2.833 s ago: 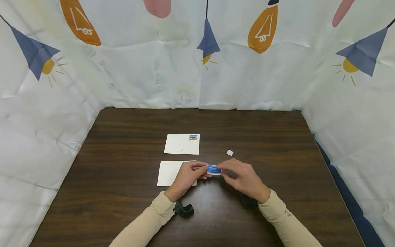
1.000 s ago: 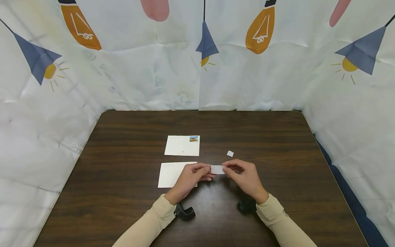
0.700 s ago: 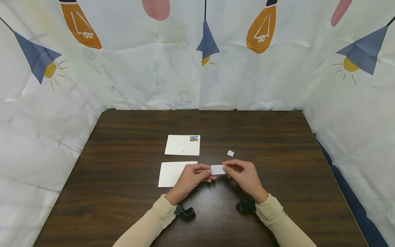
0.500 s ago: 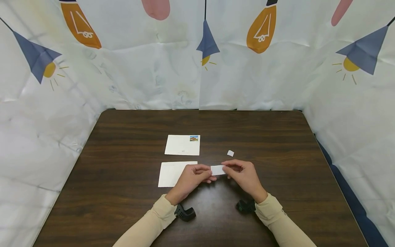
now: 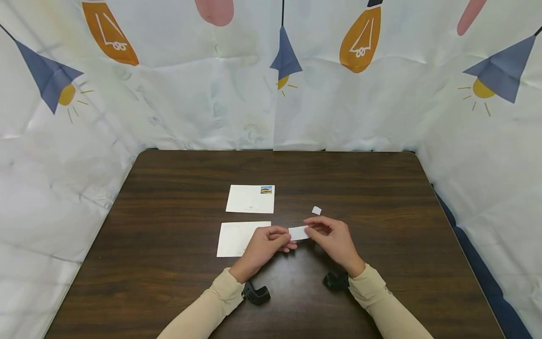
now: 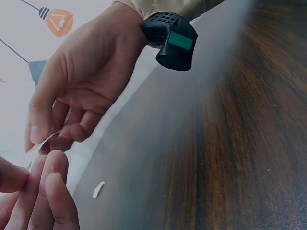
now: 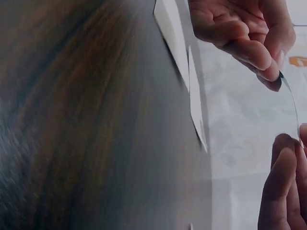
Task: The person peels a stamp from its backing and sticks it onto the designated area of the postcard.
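Over the middle of the table, both hands hold a small stamp stretched between them, its white side up. At its left end my left hand pinches it between thumb and fingers. The thumb and fingers of my right hand pinch the right end. The right wrist view shows the stamp edge-on as a thin, slightly curved strip. Partly under my left hand lies a white postcard-like card. Behind it is a second white card with a colourful stamp in its top right corner.
A small white scrap lies on the dark wooden table just beyond my right hand. A black wrist device is on the left wrist and another on the right. White patterned cloth surrounds the table.
Earlier the stamp's blue picture faced up; it has been turned over, so its white side shows now. Over the last second both hands have stayed nearly in place, with the stamp slightly tilted.
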